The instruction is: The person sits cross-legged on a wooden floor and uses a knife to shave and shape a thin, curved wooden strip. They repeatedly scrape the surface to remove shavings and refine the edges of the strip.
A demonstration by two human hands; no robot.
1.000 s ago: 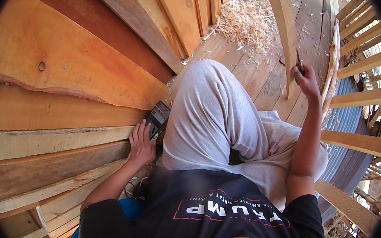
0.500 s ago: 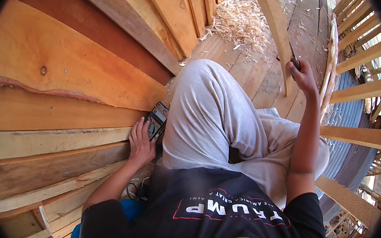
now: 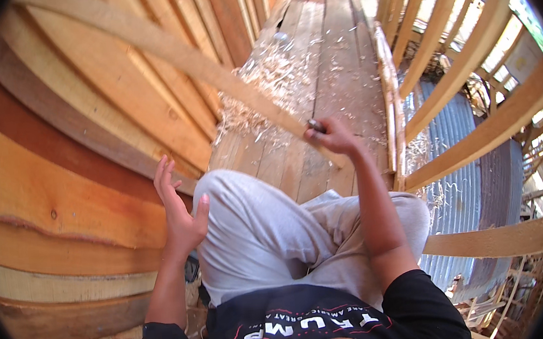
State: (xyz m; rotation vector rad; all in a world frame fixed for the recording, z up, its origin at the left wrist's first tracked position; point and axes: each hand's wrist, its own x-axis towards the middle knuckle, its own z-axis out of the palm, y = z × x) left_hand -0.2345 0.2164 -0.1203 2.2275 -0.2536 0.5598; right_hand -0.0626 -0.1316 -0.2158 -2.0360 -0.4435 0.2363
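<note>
My left hand (image 3: 183,214) is raised beside my left knee, fingers spread and nothing in them. Below it, next to my forearm, part of a dark flat object (image 3: 191,267) shows, mostly hidden by my arm and leg. My right hand (image 3: 335,137) is closed around a dark-handled tool (image 3: 315,126), whose working end I cannot make out. That hand is at the lower part of a long, narrow wooden strip (image 3: 244,92). The strip slants from the upper left down toward the floor in front of my legs; whether the tool touches it I cannot tell.
Wooden boards (image 3: 60,219) form a wall close on my left. Pale curled shavings (image 3: 252,99) lie on the plank floor (image 3: 332,52) ahead. A slatted wooden railing (image 3: 471,134) runs along my right, with corrugated metal sheets (image 3: 450,191) beyond and below it.
My left hand has left the dark flat object, risen and opened. My view has turned right. The strip now slants more, its upper end toward the left; my right hand still grips the tool.
</note>
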